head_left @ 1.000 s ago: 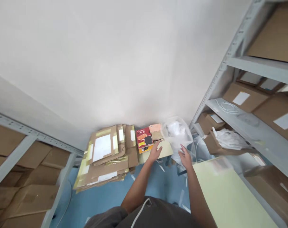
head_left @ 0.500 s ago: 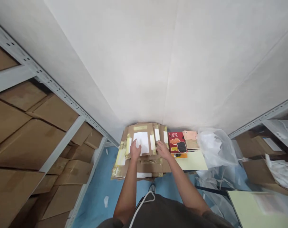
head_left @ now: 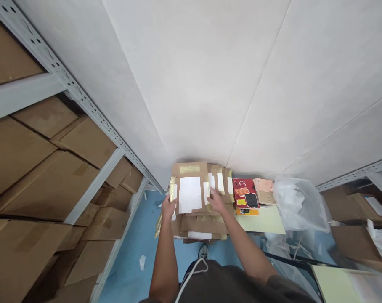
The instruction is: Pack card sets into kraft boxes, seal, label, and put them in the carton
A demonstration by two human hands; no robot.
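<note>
A flat brown cardboard parcel [head_left: 197, 169] with a large white paper on its face and yellowish tape at its edges is between my hands. My left hand [head_left: 168, 207] grips its left edge, fingers closed. At the opposite edge, my right hand [head_left: 216, 202] is closed on the parcel's lower right side. Beneath and behind it lies a pile of similar flat cardboard parcels [head_left: 203, 227] with white labels and tape. To the right of the pile are a red book [head_left: 244, 191] and a pinkish-tan booklet [head_left: 264, 187].
Metal shelving [head_left: 96, 189] packed with cardboard boxes [head_left: 49, 181] rises on the left. A clear plastic bag [head_left: 300, 204] with white contents stands right of the books, by a pale table [head_left: 269, 223]. More open boxes [head_left: 355, 240] sit far right. A white wall closes off the front.
My left hand has moved from the parcel's white paper to its left edge, and my right hand has closed on the right edge. The parcel looks raised and the view has shifted.
</note>
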